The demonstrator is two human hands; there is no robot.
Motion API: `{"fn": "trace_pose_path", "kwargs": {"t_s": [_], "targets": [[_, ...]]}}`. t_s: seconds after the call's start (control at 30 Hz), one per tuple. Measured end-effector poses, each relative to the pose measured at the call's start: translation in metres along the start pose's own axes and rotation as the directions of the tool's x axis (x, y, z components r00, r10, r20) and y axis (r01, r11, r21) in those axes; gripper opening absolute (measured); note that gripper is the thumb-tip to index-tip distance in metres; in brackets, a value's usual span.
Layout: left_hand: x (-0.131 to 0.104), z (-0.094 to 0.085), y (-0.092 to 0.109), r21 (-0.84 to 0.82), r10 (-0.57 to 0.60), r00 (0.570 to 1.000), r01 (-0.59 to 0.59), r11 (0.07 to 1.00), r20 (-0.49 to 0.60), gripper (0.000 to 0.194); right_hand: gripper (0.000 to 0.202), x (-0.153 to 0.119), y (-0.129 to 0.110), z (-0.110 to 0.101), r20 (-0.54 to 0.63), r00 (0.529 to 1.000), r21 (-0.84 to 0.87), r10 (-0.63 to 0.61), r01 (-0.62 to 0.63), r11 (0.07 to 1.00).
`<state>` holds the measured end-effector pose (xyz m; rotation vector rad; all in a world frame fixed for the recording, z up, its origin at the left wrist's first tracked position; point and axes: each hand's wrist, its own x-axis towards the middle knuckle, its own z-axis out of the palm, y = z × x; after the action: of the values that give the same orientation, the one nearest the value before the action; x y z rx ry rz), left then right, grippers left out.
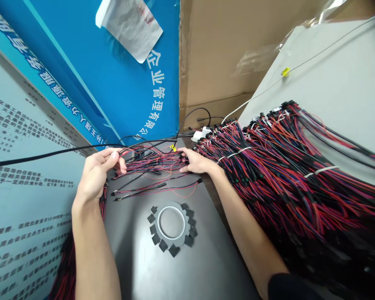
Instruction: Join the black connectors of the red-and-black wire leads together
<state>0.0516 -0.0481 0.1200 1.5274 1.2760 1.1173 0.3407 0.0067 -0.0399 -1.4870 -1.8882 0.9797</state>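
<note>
Beyond the tape ring (pixel 171 204), left hand (pixel 95 173) pinches narrowly, contents unclear; right hand (pixel 196 161) curls half-open at wires (pixel 150 163). Keep them parallel.

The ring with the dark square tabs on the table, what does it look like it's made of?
The ring looks like matte grey plastic or card, with a smooth, pale inner rim. The square tabs look like thin, dull black tape or foam: flat, sharp-cornered, barely reflective. Which, I can't tell.
</note>
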Motion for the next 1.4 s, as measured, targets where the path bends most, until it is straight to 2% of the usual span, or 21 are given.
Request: {"fn": "trace_pose_path", "kwargs": {"t_s": [0.13, 0.2, 0.3, 0.43, 0.53, 0.6, 0.67, 0.77, 0.83, 1.0, 1.03, 1.1, 1.17, 1.27, 1.33, 1.4], "targets": [[0.0, -0.004, 0.001, -0.047, 0.014, 0.998, -0.017, 0.999, -0.062, 0.013, 0.06, 0.004, 0.003, 0.001, -0.11, 0.993, -0.096, -0.051, 0.041, 0.995], [0.0, -0.006, 0.001, -0.059, 0.019, 0.997, -0.023, 0.998, -0.069, 0.012, 0.05, 0.005, 0.004, 0.0, -0.147, 0.982, -0.141, -0.119, 0.099, 0.985], [0.001, -0.007, 0.001, -0.062, 0.012, 0.997, -0.017, 0.998, -0.077, 0.012, 0.033, 0.005, 0.004, -0.002, -0.12, 0.973, -0.206, -0.196, 0.169, 0.964], [0.0, -0.007, 0.001, -0.06, 0.014, 0.997, -0.019, 0.998, -0.082, 0.013, 0.013, 0.002, -0.002, -0.001, -0.124, 0.98, -0.252, -0.158, 0.123, 0.96], [0.0, -0.007, 0.002, -0.082, 0.019, 0.996, -0.026, 0.996, -0.089, 0.012, 0.008, -0.003, -0.015, -0.006, -0.142, 0.972, -0.248, -0.189, 0.15, 0.957], [0.0, -0.007, 0.003, -0.098, 0.025, 0.995, -0.034, 0.995, -0.099, 0.012, 0.006, -0.008, -0.026, -0.011, -0.107, 0.972, -0.261, -0.207, 0.174, 0.95], [0.0, -0.007, 0.003, -0.108, 0.028, 0.994, -0.04, 0.993, -0.108, 0.012, 0.004, -0.013, -0.035, -0.016, 0.007, 0.991, -0.248, -0.136, 0.133, 0.96], [0.001, -0.007, 0.002, -0.107, 0.023, 0.992, -0.036, 0.994, -0.121, 0.013, 0.007, -0.016, -0.039, -0.017, 0.148, 0.987, -0.221, -0.056, 0.089, 0.971], [0.001, -0.007, 0.002, -0.105, 0.018, 0.992, -0.031, 0.994, -0.128, 0.012, 0.01, -0.014, -0.036, -0.013, 0.154, 0.987, -0.222, -0.049, 0.083, 0.972], [0.001, -0.01, 0.003, -0.105, 0.013, 0.991, -0.027, 0.994, -0.132, 0.011, 0.014, -0.006, -0.025, -0.009, 0.005, 0.999, -0.238, -0.039, 0.039, 0.97], [0.0, -0.01, 0.003, -0.105, 0.013, 0.991, -0.027, 0.994, -0.136, 0.011, 0.014, -0.007, -0.025, -0.01, 0.008, 0.999, -0.212, -0.031, 0.032, 0.977], [0.0, -0.011, 0.003, -0.104, 0.014, 0.989, -0.03, 0.994, -0.145, 0.011, 0.013, -0.009, -0.026, -0.015, 0.093, 0.996, -0.103, -0.01, 0.019, 0.995], [0.0, -0.011, 0.003, -0.104, 0.014, 0.99, -0.03, 0.994, -0.144, 0.011, 0.01, -0.014, -0.029, -0.019, 0.241, 0.97, 0.024, 0.018, -0.024, 0.999], [0.0, -0.011, 0.003, -0.103, 0.015, 0.991, -0.03, 0.994, -0.137, 0.011, 0.003, -0.019, -0.033, -0.02, 0.399, 0.903, 0.103, 0.156, -0.214, 0.971], [-0.001, -0.011, 0.003, -0.099, 0.014, 0.991, -0.028, 0.995, -0.134, 0.011, 0.006, -0.02, -0.035, -0.018, 0.405, 0.869, 0.05, 0.284, -0.331, 0.942], [-0.001, -0.011, 0.003, -0.093, 0.013, 0.991, -0.025, 0.995, -0.131, 0.011, 0.011, -0.018, -0.037, -0.016, 0.355, 0.863, -0.051, 0.359, -0.366, 0.929]]}}
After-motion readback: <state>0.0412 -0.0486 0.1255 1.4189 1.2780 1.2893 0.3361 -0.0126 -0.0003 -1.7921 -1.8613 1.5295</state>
